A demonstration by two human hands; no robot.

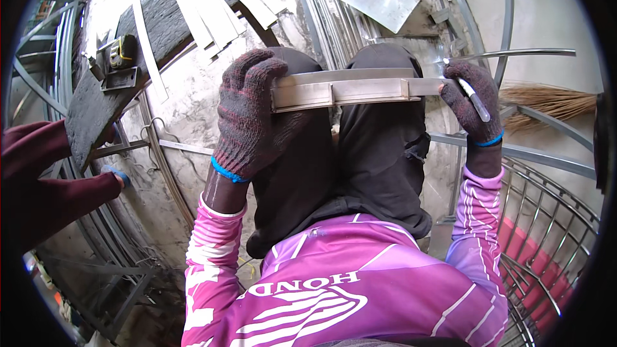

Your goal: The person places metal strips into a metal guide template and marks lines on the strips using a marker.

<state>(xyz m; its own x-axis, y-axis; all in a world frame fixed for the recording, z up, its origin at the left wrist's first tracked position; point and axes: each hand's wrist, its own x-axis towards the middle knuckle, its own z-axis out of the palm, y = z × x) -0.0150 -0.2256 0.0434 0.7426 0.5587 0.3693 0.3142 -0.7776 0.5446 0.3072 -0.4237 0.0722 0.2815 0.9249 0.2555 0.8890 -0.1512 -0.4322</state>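
Observation:
Across my knees lies a narrow silver metal frame piece point(363, 92), two long strips joined by short cross pieces. My left hand point(252, 112), in a dark knitted glove with a blue cuff, is closed round its left end. My right hand point(474, 99), gloved alike, is at the other end, with fingertips against the metal. A white pen-like marker point(474, 99) is held in the right hand, pointing down across the fingers. The fingers of the left hand partly hide the frame's left end.
A dark wooden plank point(90, 115) carries a tape measure point(123, 51) and a small metal bracket point(120, 79). Flat metal strips point(186, 6) fan out ahead. Another person's maroon-clothed limbs point(38, 180) reach in at left. A broom point(546, 106) and wire basket point(546, 218) are at right.

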